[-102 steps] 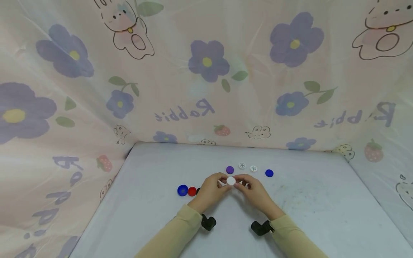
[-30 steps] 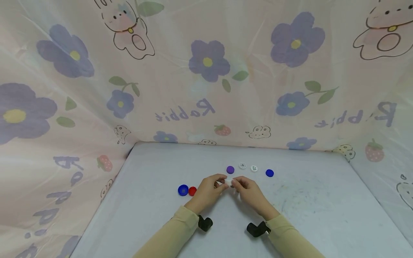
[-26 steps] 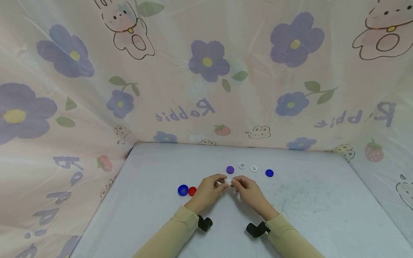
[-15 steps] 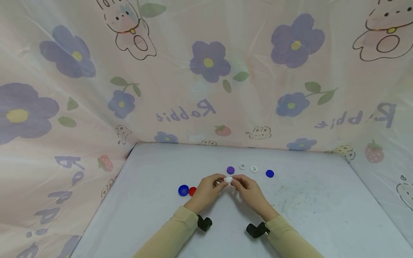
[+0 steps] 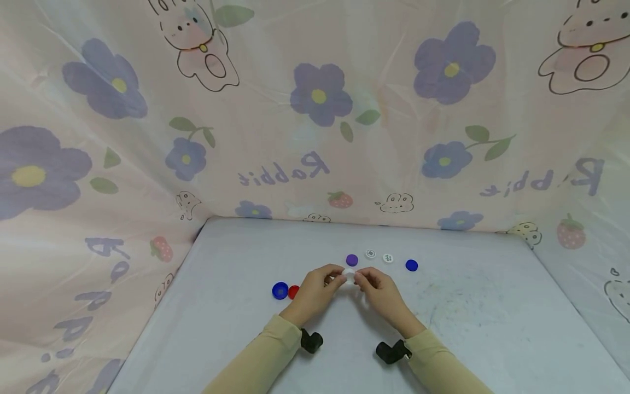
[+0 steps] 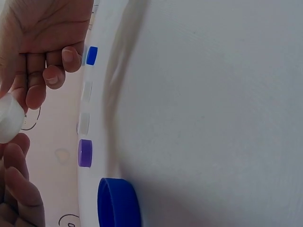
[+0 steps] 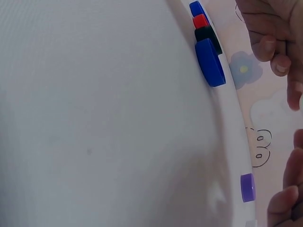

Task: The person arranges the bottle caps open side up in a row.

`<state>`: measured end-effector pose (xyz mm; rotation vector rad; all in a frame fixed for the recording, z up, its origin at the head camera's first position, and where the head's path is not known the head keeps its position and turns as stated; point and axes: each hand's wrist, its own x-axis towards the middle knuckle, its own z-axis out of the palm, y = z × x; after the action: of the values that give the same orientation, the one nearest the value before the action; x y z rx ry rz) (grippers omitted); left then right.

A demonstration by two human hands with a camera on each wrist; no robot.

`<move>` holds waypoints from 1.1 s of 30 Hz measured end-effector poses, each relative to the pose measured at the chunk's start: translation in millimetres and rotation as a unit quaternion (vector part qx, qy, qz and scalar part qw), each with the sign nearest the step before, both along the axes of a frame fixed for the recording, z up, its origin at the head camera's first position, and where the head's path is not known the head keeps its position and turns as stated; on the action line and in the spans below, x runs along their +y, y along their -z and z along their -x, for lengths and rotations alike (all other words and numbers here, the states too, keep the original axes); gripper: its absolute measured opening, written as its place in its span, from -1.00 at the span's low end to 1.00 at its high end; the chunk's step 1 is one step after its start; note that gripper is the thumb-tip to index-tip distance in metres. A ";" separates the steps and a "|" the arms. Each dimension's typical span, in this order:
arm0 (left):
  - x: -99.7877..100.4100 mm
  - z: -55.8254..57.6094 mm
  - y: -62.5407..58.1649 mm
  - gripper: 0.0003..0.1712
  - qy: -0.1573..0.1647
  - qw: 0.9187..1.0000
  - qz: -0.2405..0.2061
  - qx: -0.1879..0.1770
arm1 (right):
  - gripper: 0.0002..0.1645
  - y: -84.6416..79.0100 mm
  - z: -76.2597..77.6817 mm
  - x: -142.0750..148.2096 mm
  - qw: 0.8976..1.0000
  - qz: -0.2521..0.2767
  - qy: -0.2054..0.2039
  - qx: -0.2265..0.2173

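Between the two hands is a small white bottle cap, raised above the table. My left hand pinches its left edge with thumb and fingers, while the right hand pinches the right edge. In the left wrist view the cap appears rounded and whitish at the left border. Only a sliver of it reaches into the right wrist view. Beyond the hands lie a purple cap, two white caps with marked faces and a blue cap.
Left of the left hand sit a blue cap and a red cap. The right wrist view also shows a dark cap and a larger blue cap in that row, hidden from the head view. A patterned curtain surrounds the white table.
The white cap has turned in the fingers, from round face toward the head camera, to edge-on, to tilted now. Both hands shifted slightly left; the left one now covers the dark cap.
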<state>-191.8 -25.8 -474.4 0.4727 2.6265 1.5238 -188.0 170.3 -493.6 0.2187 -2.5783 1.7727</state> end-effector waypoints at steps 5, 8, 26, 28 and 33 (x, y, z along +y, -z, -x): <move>-0.3 -0.5 0.1 -0.64 0.011 1.000 0.009 0.015 | -0.74 -1.7 -1.0 -1.6 1.000 -0.007 0.005 -0.009; -0.8 -0.1 1.3 -0.63 0.019 0.999 0.018 0.026 | -0.72 -3.2 -2.0 -2.3 1.000 -0.007 0.005 -0.017; -5.3 0.6 1.2 -0.57 0.043 0.998 0.032 0.046 | -0.75 -0.2 -1.4 -1.7 1.000 -0.002 -0.022 0.006; -6.0 1.2 0.9 -0.57 0.040 0.998 0.032 0.042 | -0.73 -1.4 -2.2 -1.5 0.999 -0.003 -0.033 0.009; -9.1 2.0 -1.2 -0.56 0.043 0.998 0.034 0.033 | -0.71 -3.8 -3.8 -1.3 0.998 -0.004 -0.053 0.019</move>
<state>-193.8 -34.9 -473.3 0.6317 2.6599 1.4126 -184.2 169.0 -489.9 0.3924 -2.5940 1.7723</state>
